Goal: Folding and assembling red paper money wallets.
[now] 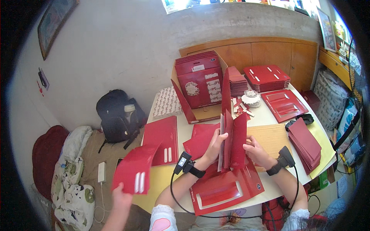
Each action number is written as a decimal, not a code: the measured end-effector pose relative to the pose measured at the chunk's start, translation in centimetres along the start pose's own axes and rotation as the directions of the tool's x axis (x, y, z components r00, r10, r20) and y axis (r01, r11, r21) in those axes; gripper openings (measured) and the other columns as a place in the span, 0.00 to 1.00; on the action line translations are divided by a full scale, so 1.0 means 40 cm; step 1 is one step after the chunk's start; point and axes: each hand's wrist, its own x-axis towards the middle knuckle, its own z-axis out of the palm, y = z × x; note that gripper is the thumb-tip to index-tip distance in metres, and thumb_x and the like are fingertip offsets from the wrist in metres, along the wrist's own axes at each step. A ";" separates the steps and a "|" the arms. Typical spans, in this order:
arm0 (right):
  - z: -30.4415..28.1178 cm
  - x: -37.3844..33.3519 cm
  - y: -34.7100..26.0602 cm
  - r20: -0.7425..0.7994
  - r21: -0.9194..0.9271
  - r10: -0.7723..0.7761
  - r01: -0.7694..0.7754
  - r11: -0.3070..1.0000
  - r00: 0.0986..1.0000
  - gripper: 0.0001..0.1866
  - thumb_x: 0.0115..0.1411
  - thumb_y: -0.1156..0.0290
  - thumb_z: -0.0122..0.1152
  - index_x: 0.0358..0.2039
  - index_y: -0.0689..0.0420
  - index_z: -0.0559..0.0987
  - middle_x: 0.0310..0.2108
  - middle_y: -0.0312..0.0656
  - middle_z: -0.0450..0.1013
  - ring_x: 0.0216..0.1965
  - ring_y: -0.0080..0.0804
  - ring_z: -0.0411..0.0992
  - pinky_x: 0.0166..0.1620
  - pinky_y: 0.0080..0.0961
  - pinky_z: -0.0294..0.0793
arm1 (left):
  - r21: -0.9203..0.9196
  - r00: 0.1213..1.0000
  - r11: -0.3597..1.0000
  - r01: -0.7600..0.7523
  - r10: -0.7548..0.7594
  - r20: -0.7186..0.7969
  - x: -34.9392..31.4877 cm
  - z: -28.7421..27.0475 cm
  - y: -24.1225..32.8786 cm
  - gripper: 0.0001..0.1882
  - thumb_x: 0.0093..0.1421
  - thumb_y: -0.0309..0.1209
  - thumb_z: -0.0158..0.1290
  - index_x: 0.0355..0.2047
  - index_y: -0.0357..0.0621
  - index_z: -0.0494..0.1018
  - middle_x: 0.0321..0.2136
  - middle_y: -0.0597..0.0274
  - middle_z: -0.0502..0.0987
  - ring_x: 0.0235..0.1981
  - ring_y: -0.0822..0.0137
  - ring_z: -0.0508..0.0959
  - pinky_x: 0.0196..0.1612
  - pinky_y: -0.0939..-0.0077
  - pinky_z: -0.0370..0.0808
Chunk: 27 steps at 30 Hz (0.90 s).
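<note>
Midway, from the head view: left hand and right hand clasped on an upright red card folder over the table; finished red stacks behind; flat red sheet below, unfolded; open carton beyond.

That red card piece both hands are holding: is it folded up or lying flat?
Folded and upright. The red card piece stands on edge between the left hand and right hand, its panels rising vertically above a flat red sheet.
</note>
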 end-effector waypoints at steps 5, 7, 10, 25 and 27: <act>-0.008 -0.002 -0.004 0.044 -0.003 -0.001 0.001 1.000 0.999 0.28 0.61 0.69 0.58 0.56 0.58 0.55 0.54 0.49 0.63 0.54 0.33 0.65 0.57 0.33 0.67 | 0.017 1.000 1.000 -0.026 0.026 0.006 -0.001 0.008 0.005 0.26 0.63 0.41 0.44 0.55 0.38 0.55 0.49 0.54 0.63 0.53 0.66 0.65 0.57 0.70 0.61; -0.009 0.001 -0.002 0.048 0.002 0.002 -0.002 1.000 0.999 0.28 0.61 0.69 0.58 0.56 0.58 0.55 0.53 0.49 0.63 0.54 0.33 0.65 0.57 0.33 0.67 | 0.006 0.999 0.999 -0.036 0.036 0.008 -0.002 0.008 0.003 0.26 0.63 0.41 0.44 0.55 0.37 0.55 0.50 0.54 0.63 0.52 0.66 0.65 0.57 0.70 0.61; -0.008 -0.001 -0.004 0.054 0.008 0.007 -0.007 1.000 0.999 0.29 0.60 0.69 0.58 0.56 0.58 0.55 0.54 0.49 0.63 0.54 0.33 0.65 0.58 0.33 0.66 | -0.001 0.999 0.999 -0.051 0.051 0.011 -0.004 0.010 0.006 0.26 0.63 0.40 0.43 0.56 0.37 0.55 0.50 0.54 0.63 0.53 0.67 0.65 0.57 0.70 0.60; -0.002 -0.016 -0.020 0.122 0.056 -0.006 -0.001 0.998 0.992 0.35 0.57 0.70 0.58 0.61 0.56 0.52 0.57 0.47 0.59 0.58 0.35 0.61 0.61 0.36 0.60 | 0.025 0.992 0.992 -0.122 0.122 0.013 -0.009 0.014 0.012 0.25 0.63 0.41 0.42 0.56 0.41 0.55 0.44 0.57 0.67 0.43 0.69 0.69 0.47 0.73 0.68; -0.001 -0.016 -0.020 0.129 0.059 -0.010 0.002 0.998 0.992 0.35 0.57 0.70 0.58 0.61 0.56 0.52 0.57 0.47 0.59 0.59 0.35 0.61 0.61 0.36 0.60 | 0.044 0.991 0.990 -0.133 0.133 0.011 -0.008 0.011 0.008 0.25 0.63 0.41 0.41 0.56 0.40 0.55 0.45 0.56 0.66 0.45 0.69 0.69 0.49 0.72 0.67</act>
